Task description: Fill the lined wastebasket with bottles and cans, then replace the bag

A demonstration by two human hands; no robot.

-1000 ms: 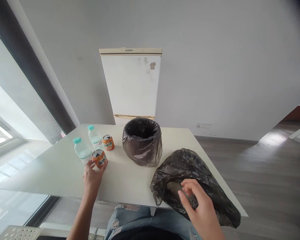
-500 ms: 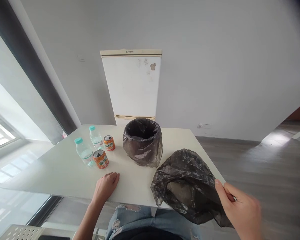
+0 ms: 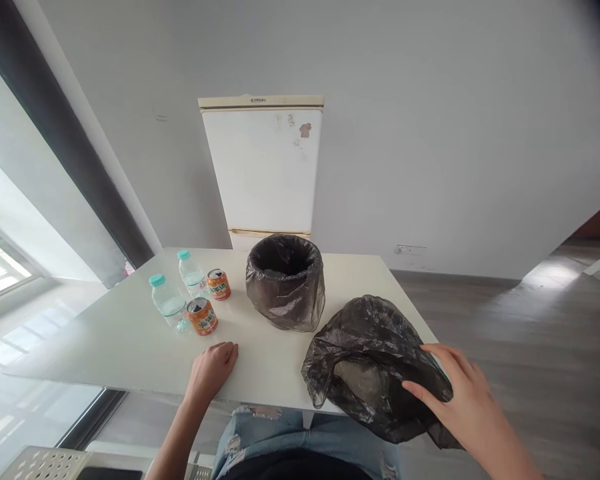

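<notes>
A loose black plastic bag (image 3: 365,333) lies crumpled at the table's near right corner, its mouth partly spread and part of it hanging past the edge. Over its right side is my right hand (image 3: 455,393), thumb and fingers apart, touching or just above the plastic. My left hand (image 3: 214,368) rests on the table near the front edge, fingers curled in a fist with nothing showing in it. Just beyond it stands an orange can (image 3: 202,317). A bin lined with a black bag (image 3: 286,293) stands upright at the middle, behind the loose bag.
Two clear bottles with teal caps, the nearer bottle (image 3: 167,303) and the farther bottle (image 3: 193,273), stand left on the white table (image 3: 105,333). A second orange can (image 3: 219,285) is beside them. A white fridge (image 3: 265,167) stands behind. At lower left is a perforated tray (image 3: 45,463).
My right hand has let go of the bag's right edge, opened its fingers and moved slightly left over the plastic. My left hand has stayed in place.
</notes>
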